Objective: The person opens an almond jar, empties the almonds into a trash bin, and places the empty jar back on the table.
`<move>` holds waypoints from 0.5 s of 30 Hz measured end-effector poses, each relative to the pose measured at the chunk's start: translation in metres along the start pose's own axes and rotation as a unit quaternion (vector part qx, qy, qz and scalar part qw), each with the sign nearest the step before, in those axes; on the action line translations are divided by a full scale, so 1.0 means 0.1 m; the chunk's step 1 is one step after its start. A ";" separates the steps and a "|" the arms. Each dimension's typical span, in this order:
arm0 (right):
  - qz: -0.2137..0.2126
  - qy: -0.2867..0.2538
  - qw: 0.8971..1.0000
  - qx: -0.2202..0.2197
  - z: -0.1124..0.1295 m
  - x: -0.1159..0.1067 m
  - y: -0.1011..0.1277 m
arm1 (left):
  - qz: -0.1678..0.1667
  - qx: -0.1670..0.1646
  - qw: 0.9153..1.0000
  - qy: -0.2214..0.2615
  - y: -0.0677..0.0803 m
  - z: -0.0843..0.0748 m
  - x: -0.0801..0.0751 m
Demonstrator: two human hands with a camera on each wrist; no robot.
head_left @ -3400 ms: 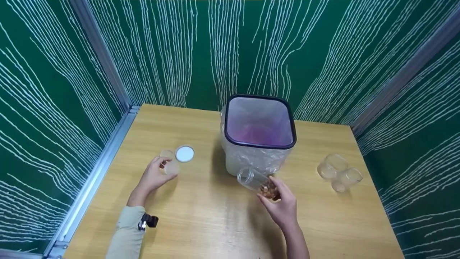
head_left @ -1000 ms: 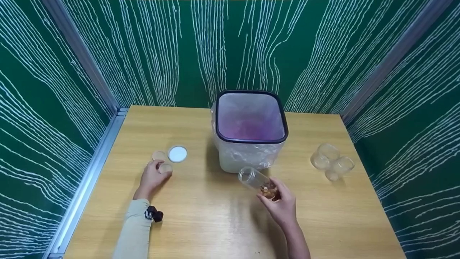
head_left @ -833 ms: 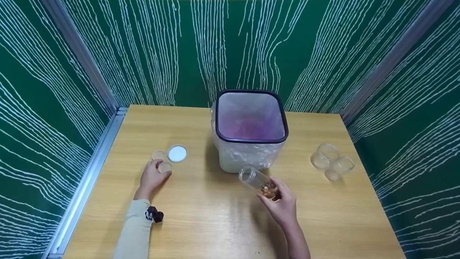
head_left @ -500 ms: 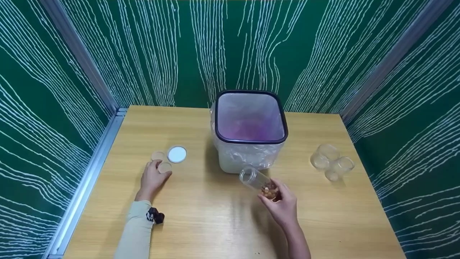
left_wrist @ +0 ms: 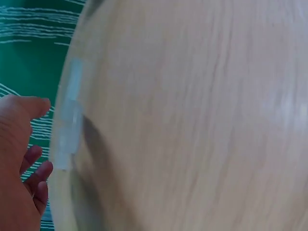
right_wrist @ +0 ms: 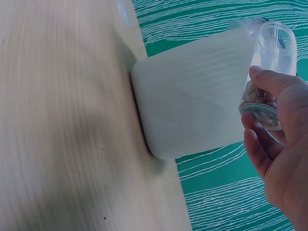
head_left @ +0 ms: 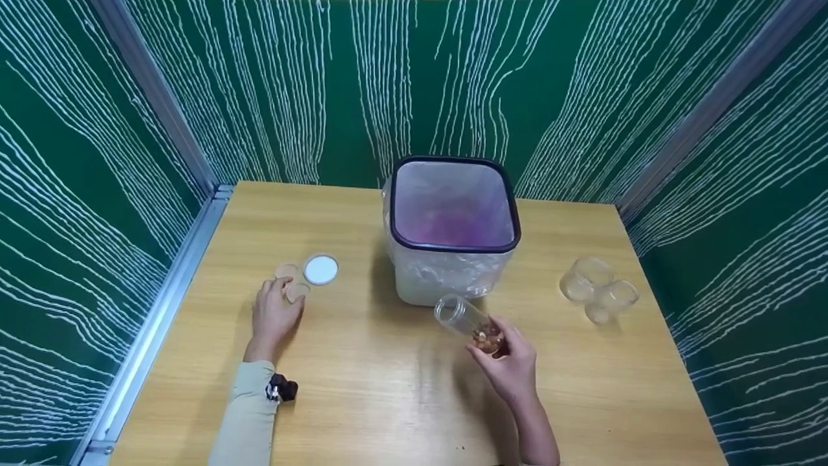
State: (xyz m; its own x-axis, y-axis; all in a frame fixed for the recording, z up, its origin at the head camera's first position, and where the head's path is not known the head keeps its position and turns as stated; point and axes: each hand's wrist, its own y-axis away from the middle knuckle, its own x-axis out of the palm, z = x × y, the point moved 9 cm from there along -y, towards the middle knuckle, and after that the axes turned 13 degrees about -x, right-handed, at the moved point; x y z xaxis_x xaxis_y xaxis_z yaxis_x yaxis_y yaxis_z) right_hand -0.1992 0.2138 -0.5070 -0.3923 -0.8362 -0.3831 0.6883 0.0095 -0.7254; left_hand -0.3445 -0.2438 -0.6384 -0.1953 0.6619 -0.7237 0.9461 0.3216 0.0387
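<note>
My right hand (head_left: pixel 511 369) grips a clear jar (head_left: pixel 467 318) by its bottom end, holding it above the table, tilted with its uncovered mouth toward the upper left. Small brown nut-like pieces (head_left: pixel 488 338) lie in its base; the right wrist view shows the jar (right_wrist: pixel 269 67) too. At left, my left hand (head_left: pixel 275 314) is beside two translucent lids: a nearer one (head_left: pixel 297 293) and a farther one (head_left: pixel 286 272), partly covered by the fingers. A white lid (head_left: pixel 321 269) lies just right of them. In the left wrist view the thumb and fingers are spread, apart from the lids (left_wrist: pixel 71 125).
A bin (head_left: pixel 453 278) with a black rim and clear liner stands at the table's back middle, just beyond the jar. Several clear empty jars (head_left: pixel 598 291) are grouped at right. Green walls (head_left: pixel 466 77) with white lines enclose the wooden table (head_left: pixel 362 388).
My left hand has loosened from the nearer translucent lid, its fingers now spread beside it. The right hand keeps the jar at nearly the same place and tilt. The head view has shifted slightly.
</note>
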 end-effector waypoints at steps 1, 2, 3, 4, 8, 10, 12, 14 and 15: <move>-0.001 -0.002 1.000 -0.001 0.00 0.00 -0.01 | -0.006 0.005 1.000 0.003 0.01 -0.04 -0.03; -0.001 0.000 1.000 -0.001 -0.01 -0.01 -0.01 | -0.010 0.011 1.000 0.008 0.02 -0.09 -0.05; 0.000 0.002 1.000 0.002 -0.06 0.00 0.00 | -0.013 0.016 1.000 0.017 0.03 -0.13 -0.08; 0.001 0.003 1.000 0.007 -0.10 0.00 0.02 | -0.015 0.020 0.999 0.026 0.05 -0.18 -0.11; 0.002 0.014 1.000 0.016 -0.27 -0.02 0.07 | -0.019 0.034 0.997 0.061 0.09 -0.38 -0.19; 0.001 0.015 1.000 0.015 -0.29 -0.03 0.07 | -0.021 0.040 0.996 0.074 0.11 -0.48 -0.22; -0.002 0.012 1.000 0.005 -0.27 -0.05 0.06 | -0.028 0.050 0.995 0.082 0.12 -0.59 -0.25; -0.007 0.011 1.000 0.000 -0.22 -0.07 0.02 | -0.032 0.060 0.993 0.092 0.14 -0.71 -0.29; -0.010 0.011 1.000 -0.004 -0.17 -0.09 0.00 | -0.032 0.065 0.993 0.096 0.14 -0.77 -0.30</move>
State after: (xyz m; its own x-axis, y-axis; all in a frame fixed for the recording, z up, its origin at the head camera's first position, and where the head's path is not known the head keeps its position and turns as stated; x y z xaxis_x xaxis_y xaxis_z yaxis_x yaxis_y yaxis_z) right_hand -0.2059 0.2303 -0.5131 -0.4202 -0.8235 -0.3812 0.6751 -0.0030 -0.7377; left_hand -0.3449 -0.2075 -0.5630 -0.2894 0.7637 -0.5771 0.9532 0.2850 -0.1009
